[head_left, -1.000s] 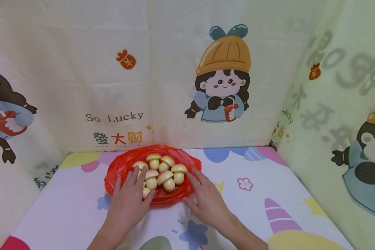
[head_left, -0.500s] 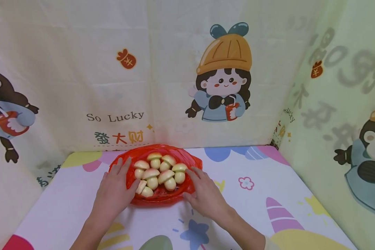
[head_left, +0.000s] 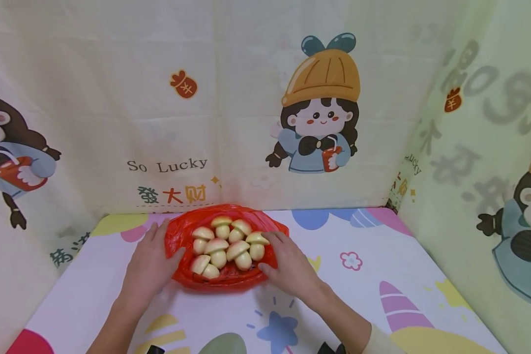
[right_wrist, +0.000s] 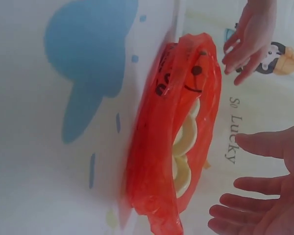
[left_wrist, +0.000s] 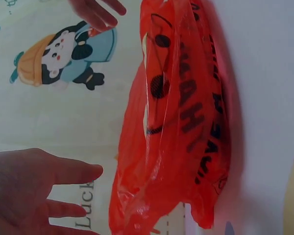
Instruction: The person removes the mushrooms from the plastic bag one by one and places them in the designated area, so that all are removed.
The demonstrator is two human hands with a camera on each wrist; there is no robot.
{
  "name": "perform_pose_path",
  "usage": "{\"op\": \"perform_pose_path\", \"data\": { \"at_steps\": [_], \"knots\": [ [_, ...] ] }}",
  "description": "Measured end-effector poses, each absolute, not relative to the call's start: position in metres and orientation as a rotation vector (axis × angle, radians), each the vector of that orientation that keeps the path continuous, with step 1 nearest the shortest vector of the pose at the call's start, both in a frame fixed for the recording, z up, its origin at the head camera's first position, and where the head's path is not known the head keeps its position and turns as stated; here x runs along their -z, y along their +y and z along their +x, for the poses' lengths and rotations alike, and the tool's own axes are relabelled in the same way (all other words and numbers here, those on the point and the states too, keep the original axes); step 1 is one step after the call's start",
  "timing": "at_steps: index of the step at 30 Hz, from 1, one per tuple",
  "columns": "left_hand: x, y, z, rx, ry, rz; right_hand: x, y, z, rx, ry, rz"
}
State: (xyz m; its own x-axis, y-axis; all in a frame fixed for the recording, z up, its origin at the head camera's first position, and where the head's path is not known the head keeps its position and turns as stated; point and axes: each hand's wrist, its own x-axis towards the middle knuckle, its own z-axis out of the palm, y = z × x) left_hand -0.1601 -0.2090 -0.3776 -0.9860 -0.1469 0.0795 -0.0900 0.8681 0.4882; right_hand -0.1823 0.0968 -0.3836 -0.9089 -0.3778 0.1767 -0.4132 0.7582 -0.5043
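Observation:
A red plastic bag [head_left: 230, 284] lies wide at the top on the table, toward the back. Inside it sit several toy-like mushrooms [head_left: 239, 253] with pale stems and cream caps tinged pink. My left hand [head_left: 147, 265] is at the bag's left side, fingers extended and thumb apart; contact is unclear. At the right side, my right hand [head_left: 289, 265] has its fingertips by the rim, close to one mushroom. In the left wrist view black print shows on the bag's wall [left_wrist: 181, 112]. The right wrist view shows my right hand [right_wrist: 269, 191] with fingers spread, holding nothing.
The tabletop [head_left: 336, 305] has a white cover with coloured shapes. A printed curtain [head_left: 239, 98] hangs just behind the bag, and another curtain [head_left: 482, 162] closes the right side. Small black objects [head_left: 155, 349] peek in at the bottom edge.
My left hand has moved left, from over the mushrooms to the bag's outer left side. The bag's left edge has shifted inward, uncovering the left mushrooms. My right hand has barely moved.

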Motion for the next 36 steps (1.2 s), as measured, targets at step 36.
{"op": "perform_pose_path", "data": {
  "at_steps": [36],
  "knots": [
    [0.414,-0.264,-0.194,1.856,-2.718,0.505,0.405,0.086,-0.242,-1.035,-2.924,0.639]
  ]
}}
